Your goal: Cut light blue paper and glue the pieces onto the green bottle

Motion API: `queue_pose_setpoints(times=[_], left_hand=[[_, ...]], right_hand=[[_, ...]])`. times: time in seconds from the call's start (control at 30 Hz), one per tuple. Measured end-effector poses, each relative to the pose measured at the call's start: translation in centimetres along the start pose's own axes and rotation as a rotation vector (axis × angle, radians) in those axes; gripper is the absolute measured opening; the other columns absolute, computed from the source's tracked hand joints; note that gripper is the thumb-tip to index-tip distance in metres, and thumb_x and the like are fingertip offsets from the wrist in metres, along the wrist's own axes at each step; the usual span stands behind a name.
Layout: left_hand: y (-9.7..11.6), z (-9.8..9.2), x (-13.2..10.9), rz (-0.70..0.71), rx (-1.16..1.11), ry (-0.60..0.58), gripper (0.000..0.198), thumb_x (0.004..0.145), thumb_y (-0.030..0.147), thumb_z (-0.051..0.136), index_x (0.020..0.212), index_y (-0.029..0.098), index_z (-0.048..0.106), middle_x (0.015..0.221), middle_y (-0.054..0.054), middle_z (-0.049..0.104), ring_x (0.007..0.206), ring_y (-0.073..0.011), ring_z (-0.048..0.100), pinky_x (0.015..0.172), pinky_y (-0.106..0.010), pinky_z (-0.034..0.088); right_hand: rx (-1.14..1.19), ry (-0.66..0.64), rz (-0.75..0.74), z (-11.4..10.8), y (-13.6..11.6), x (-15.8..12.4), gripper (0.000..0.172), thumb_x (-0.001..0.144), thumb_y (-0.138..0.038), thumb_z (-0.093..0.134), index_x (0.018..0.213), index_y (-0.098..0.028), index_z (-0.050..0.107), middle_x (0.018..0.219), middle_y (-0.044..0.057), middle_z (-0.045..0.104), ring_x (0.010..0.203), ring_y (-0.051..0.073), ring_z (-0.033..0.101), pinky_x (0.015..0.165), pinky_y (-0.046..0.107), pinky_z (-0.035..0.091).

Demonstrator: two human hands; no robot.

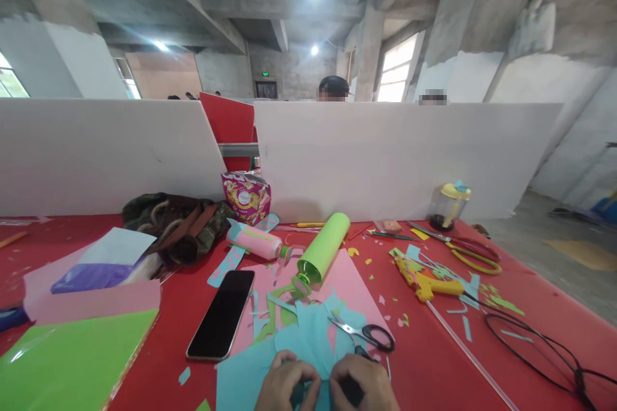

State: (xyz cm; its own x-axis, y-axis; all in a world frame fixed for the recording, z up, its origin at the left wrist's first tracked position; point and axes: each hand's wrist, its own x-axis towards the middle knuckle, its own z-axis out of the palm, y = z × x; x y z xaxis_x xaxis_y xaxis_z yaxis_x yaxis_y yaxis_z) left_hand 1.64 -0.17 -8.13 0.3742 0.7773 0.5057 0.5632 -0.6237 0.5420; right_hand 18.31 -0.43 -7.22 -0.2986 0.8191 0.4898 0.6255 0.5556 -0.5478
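Observation:
At the bottom middle, my left hand [285, 383] and my right hand [362, 383] are close together, fingers curled and fingertips pinching. Both are closed on light blue paper [308, 337], whose creased, pointed pieces spread out beyond them. What lies under the fingers is partly hidden. Open-bladed scissors [359, 332] with black handles rest on the paper just beyond my right hand. Farther back, a bottle wrapped in green paper [325, 245] lies on its side, its clear green neck toward me. A pink-wrapped bottle [255, 241] lies to its left.
A phone [222, 314] lies left of the paper. On the right are a yellow glue gun [427, 279] with a black cord, large scissors [475, 253] and a lidded jar [449, 205]. Green sheets [72, 359], a bag [180, 228] and a snack packet [247, 196] sit left. White boards [405, 160] stand behind.

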Motion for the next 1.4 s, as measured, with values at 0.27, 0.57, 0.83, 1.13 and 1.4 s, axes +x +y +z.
queue_pose_setpoints(times=[0.27, 0.57, 0.83, 1.13, 1.4], left_hand=[[1.4, -0.3, 0.6, -0.191, -0.111, 0.113, 0.019, 0.079, 0.021, 0.046, 0.063, 0.017, 0.056, 0.056, -0.002, 0.061, 0.053, -0.0132, 0.057, 0.057, -0.022, 0.047], [0.6, -1.4, 1.0, -0.334, -0.136, 0.098, 0.024, 0.084, 0.026, 0.036, 0.07, 0.016, 0.054, 0.063, -0.004, 0.062, 0.058, -0.0137, 0.059, 0.058, -0.023, 0.048], [1.7, -1.2, 0.7, 0.137, 0.127, -0.128, 0.023, 0.082, 0.011, 0.033, 0.073, 0.018, 0.052, 0.061, -0.001, 0.062, 0.062, -0.0146, 0.058, 0.085, -0.042, 0.037], [2.4, -1.6, 0.9, 0.128, 0.159, -0.081, 0.023, 0.082, 0.008, 0.032, 0.069, 0.017, 0.05, 0.057, 0.001, 0.057, 0.058, -0.0129, 0.054, 0.081, -0.039, 0.036], [2.4, -1.6, 0.8, 0.114, 0.15, -0.037, 0.022, 0.081, 0.007, 0.032, 0.068, 0.016, 0.048, 0.057, 0.001, 0.055, 0.056, -0.0122, 0.053, 0.08, -0.038, 0.034]], right_hand=[[-0.011, 0.056, 0.125, -0.3, -1.0, 0.3, 0.018, 0.065, -0.012, 0.043, 0.054, -0.016, 0.057, 0.047, 0.002, 0.059, 0.044, 0.01, 0.053, 0.044, 0.016, 0.04], [-0.017, 0.07, 0.178, -0.6, -1.2, 0.6, 0.02, 0.065, -0.011, 0.041, 0.054, -0.016, 0.056, 0.048, 0.001, 0.059, 0.044, 0.01, 0.052, 0.044, 0.016, 0.041], [-0.022, 0.114, -0.112, -0.6, -2.0, 0.6, 0.021, 0.068, -0.008, 0.041, 0.054, -0.018, 0.053, 0.047, 0.001, 0.057, 0.044, 0.01, 0.052, 0.044, 0.016, 0.04], [0.014, 0.076, 0.028, -0.7, -2.0, 0.6, 0.019, 0.062, -0.01, 0.042, 0.05, -0.017, 0.055, 0.046, 0.001, 0.058, 0.043, 0.01, 0.052, 0.044, 0.017, 0.04], [0.078, 0.096, 0.099, -0.9, -1.6, 0.5, 0.013, 0.066, -0.012, 0.045, 0.063, -0.016, 0.056, 0.056, 0.002, 0.06, 0.051, 0.011, 0.054, 0.049, 0.019, 0.043]])
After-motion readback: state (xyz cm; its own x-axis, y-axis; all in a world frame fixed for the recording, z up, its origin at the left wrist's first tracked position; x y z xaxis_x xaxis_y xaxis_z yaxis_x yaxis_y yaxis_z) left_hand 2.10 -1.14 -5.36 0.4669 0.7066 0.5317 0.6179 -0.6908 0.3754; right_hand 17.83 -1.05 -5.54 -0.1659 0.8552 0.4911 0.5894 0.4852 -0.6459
